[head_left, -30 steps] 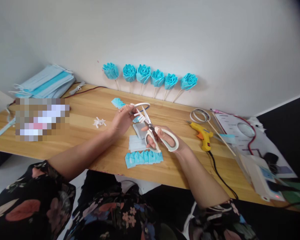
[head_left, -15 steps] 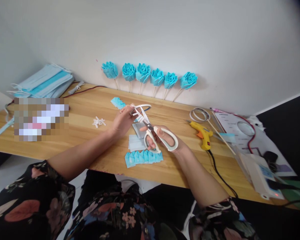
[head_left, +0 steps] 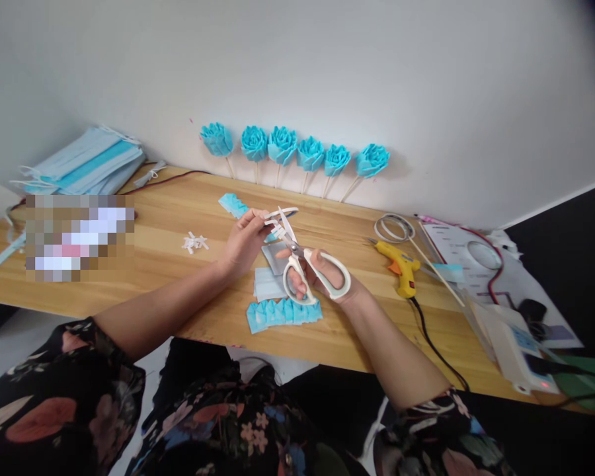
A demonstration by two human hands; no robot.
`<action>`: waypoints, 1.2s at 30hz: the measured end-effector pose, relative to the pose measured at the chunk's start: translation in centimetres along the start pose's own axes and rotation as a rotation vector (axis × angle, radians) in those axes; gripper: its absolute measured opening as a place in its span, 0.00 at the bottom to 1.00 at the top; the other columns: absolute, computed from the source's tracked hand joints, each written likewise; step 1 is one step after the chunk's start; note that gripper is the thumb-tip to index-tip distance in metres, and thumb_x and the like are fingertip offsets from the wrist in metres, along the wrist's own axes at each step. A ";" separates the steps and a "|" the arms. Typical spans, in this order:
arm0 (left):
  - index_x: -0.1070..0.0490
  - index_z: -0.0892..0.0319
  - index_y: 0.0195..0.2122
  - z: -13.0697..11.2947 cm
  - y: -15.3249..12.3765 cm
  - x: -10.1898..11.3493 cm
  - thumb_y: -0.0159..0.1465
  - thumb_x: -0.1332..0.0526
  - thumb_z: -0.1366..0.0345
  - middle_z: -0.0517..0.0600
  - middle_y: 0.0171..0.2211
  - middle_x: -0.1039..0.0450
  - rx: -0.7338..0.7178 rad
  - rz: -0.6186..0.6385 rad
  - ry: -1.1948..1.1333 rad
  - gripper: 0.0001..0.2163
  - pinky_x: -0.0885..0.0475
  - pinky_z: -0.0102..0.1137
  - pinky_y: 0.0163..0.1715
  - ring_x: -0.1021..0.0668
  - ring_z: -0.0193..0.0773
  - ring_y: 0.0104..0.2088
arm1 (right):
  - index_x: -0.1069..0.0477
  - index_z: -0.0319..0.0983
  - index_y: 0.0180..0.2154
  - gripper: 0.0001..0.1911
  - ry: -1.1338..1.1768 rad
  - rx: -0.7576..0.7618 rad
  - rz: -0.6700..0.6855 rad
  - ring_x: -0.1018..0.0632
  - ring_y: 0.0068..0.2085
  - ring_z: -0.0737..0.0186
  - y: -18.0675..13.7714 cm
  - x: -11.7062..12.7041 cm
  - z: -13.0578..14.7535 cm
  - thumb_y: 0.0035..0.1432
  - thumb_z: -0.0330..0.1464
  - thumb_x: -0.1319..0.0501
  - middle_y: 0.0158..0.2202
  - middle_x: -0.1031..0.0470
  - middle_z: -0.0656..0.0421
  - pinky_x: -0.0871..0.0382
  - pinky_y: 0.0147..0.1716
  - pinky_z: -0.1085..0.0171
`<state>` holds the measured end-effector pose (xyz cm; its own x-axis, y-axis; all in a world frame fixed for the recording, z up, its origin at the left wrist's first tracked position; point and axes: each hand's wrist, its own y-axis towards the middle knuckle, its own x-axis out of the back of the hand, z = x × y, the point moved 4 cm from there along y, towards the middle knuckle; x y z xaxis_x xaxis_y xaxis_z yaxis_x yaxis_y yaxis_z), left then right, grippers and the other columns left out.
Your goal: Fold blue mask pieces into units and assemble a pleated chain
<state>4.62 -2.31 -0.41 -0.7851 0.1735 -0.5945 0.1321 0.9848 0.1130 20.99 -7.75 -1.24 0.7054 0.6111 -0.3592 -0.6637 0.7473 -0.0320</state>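
My right hand (head_left: 322, 270) grips white-handled scissors (head_left: 295, 250), thumb and fingers through the loops. Their blades point up and away, close to my left fingers. A thin white strip (head_left: 283, 211) is pinched in my left hand (head_left: 245, 241) and curves out past the blades. Small white cut pieces (head_left: 279, 231) show under the blades. Below lie a grey rectangular thing (head_left: 274, 259), a folded pale mask piece (head_left: 268, 283) and a pleated blue strip (head_left: 283, 313). Another pleated blue piece (head_left: 233, 204) lies behind my left hand.
Several blue flowers on sticks (head_left: 282, 145) lean against the wall. Flat masks (head_left: 86, 158) are stacked at left, and white snippets (head_left: 195, 242) lie nearer. To the right are a yellow glue gun (head_left: 400, 268) with its cord, a coiled white strip (head_left: 394, 228) and a power strip (head_left: 518, 347).
The scissor blades have come closer together around the white strip. My left hand has shifted only slightly, and the view has moved a little.
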 end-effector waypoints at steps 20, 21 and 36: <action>0.25 0.59 0.34 -0.1 -0.4 -0.9 0.57 0.25 0.57 0.49 0.35 0.25 0.049 0.120 0.002 0.14 0.22 0.38 0.40 0.21 0.40 0.37 | 0.24 0.36 0.51 0.32 0.023 0.085 -0.055 0.31 0.18 0.71 0.1 0.2 0.4 0.61 0.56 0.37 0.21 0.30 0.65 0.32 0.18 0.70; 0.24 0.59 0.35 -0.1 -0.4 -0.8 0.57 0.24 0.57 0.49 0.35 0.24 0.049 0.122 0.008 0.14 0.22 0.38 0.39 0.21 0.40 0.37 | 0.24 0.36 0.51 0.32 0.014 0.091 -0.056 0.31 0.18 0.71 0.1 0.3 0.4 0.62 0.56 0.37 0.21 0.30 0.65 0.32 0.18 0.69; 0.22 0.58 0.29 -0.8 0.4 -0.4 0.60 0.31 0.69 0.48 0.27 0.26 0.026 0.019 0.039 0.04 0.29 0.32 0.34 0.26 0.34 0.29 | 0.25 0.36 0.53 0.32 -0.041 0.076 -0.006 0.32 0.18 0.71 -0.2 -0.1 0.5 0.62 0.55 0.37 0.23 0.30 0.64 0.35 0.16 0.70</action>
<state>4.51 -2.04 0.47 -0.8053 0.1926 -0.5606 0.1626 0.9812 0.1036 21.12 -7.85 -0.75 0.7200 0.6156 -0.3204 -0.6398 0.7676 0.0373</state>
